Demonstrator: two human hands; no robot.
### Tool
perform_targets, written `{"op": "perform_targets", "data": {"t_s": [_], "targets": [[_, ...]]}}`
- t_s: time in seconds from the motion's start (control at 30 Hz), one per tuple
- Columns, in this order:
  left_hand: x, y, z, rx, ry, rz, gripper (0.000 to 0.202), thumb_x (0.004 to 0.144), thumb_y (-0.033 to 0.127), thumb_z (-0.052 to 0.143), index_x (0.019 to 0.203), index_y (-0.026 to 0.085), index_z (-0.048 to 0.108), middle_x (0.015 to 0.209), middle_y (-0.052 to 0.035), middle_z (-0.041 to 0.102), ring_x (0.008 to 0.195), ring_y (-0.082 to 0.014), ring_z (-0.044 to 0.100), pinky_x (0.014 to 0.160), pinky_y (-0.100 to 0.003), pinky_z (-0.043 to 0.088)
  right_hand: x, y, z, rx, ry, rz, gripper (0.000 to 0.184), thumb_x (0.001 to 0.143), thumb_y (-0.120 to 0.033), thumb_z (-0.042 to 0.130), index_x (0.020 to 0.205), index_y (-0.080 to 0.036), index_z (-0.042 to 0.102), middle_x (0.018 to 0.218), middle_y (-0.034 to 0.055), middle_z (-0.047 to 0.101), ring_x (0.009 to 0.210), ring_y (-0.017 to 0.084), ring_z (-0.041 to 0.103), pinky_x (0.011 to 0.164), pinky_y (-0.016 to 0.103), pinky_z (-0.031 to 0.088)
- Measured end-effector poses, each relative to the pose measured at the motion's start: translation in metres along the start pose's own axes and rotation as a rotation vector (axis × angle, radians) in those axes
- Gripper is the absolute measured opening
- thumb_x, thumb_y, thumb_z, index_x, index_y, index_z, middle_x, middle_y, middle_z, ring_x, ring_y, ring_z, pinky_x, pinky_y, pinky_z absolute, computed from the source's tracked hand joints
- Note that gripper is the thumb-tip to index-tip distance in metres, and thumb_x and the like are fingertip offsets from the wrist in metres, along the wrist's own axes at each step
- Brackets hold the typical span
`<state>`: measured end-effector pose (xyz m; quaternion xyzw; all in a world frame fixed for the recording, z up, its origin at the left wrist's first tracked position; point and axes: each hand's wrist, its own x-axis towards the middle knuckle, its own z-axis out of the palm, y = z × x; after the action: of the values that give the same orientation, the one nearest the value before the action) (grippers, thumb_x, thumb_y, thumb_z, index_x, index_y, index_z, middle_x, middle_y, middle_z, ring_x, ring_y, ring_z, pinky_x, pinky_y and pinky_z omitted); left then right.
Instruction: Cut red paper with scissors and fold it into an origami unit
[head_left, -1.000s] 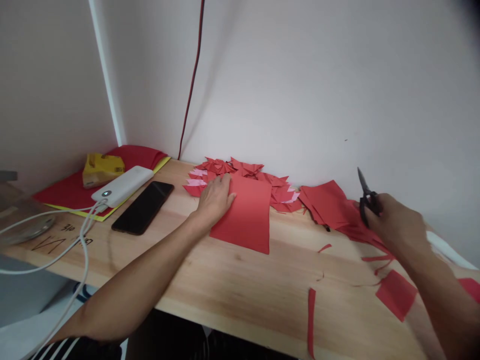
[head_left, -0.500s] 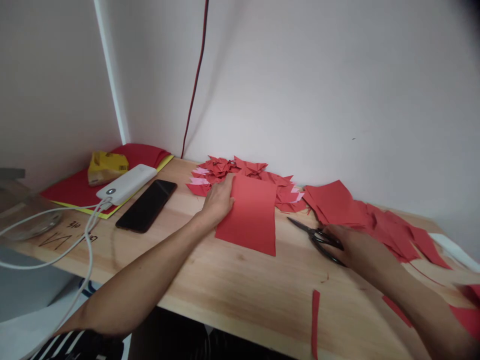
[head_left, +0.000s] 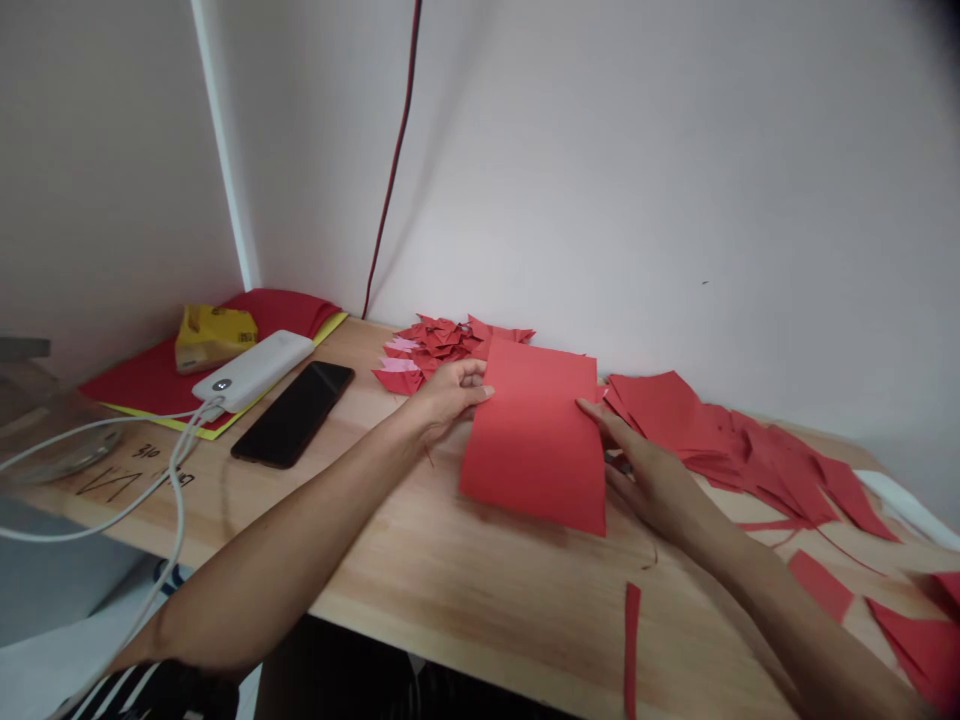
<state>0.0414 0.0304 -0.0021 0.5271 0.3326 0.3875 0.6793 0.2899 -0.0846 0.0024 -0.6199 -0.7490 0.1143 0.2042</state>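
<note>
**Red sheet held by both side edges at mid-table**

The red sheet [head_left: 536,445] lay near the middle of the wooden table [head_left: 450,570], its near edge seemingly lifted a little above a shadow. It looked thin, light and limp, likely to crease or tear, so best taken by opposite edges with a light pinch. The left hand [head_left: 450,395] was closed on the edge at 10 o'clock, thumb on top. The right hand [head_left: 652,475] was spread open, fingertips [head_left: 592,408] against the 3 o'clock edge; whether its thumb went under could not be told. Folded red pieces [head_left: 439,345] lay at 11 o'clock of the sheet and cut red scraps [head_left: 720,440] at 3 o'clock.
</note>
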Motion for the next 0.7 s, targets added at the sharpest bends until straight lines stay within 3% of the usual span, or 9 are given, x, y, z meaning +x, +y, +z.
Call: {"op": "perform_targets", "data": {"t_s": [0.1,0.2,0.43,0.57,0.7], "targets": [[-0.001,-0.001,0.0,-0.049,-0.009,-0.026,0.02,0.073,0.008,0.06,0.092,0.014,0.059,0.078,-0.0018,0.063,0.062,-0.008,0.059,0.063,-0.021,0.047,-0.002,-0.005,0.009,0.06,0.063,-0.078,0.062,0.085,-0.017,0.046,0.145,-0.029,0.037,0.132,0.0074,0.059,0.109,0.024,0.063,0.087,0.039,0.053],[-0.001,-0.004,0.002,-0.071,-0.019,-0.045,0.02,0.071,0.009,0.062,0.09,0.013,0.06,0.076,-0.0025,0.063,0.061,-0.0087,0.059,0.064,-0.023,0.048,-0.005,-0.004,0.018,0.138,0.125,-0.154,0.049,0.087,-0.022,0.047,0.135,-0.031,0.052,0.132,0.0049,0.059,0.118,0.024,0.057,0.096,0.042,0.048],[-0.004,-0.008,0.009,-0.153,-0.105,-0.103,0.046,0.062,0.01,0.073,0.106,0.016,0.06,0.105,-0.0099,0.067,0.085,-0.0168,0.066,0.075,-0.029,0.051,-0.007,-0.002,0.012,0.268,0.108,-0.045,0.036,0.089,-0.032,0.041,0.108,-0.029,0.072,0.118,0.0038,0.068,0.115,0.027,0.059,0.097,0.041,0.046],[-0.004,-0.014,0.013,-0.199,-0.167,-0.113,0.051,0.059,0.016,0.077,0.107,0.016,0.061,0.101,-0.0103,0.069,0.085,-0.0186,0.067,0.075,-0.028,0.05,-0.012,0.0,0.015,0.329,0.135,0.04,0.033,0.087,-0.043,0.048,0.075,-0.022,0.071,0.084,0.0048,0.072,0.086,0.027,0.067,0.076,0.037,0.054],[-0.006,-0.018,0.021,-0.195,-0.258,-0.07,0.042,0.062,0.019,0.077,0.102,0.015,0.063,0.096,-0.0092,0.07,0.086,-0.0185,0.067,0.075,-0.027,0.05,-0.014,-0.002,0.019,0.442,0.193,0.26,0.037,0.084,-0.051,0.053,0.07,-0.019,0.065,0.071,0.0036,0.068,0.064,0.02,0.062,0.054,0.028,0.049]]}}
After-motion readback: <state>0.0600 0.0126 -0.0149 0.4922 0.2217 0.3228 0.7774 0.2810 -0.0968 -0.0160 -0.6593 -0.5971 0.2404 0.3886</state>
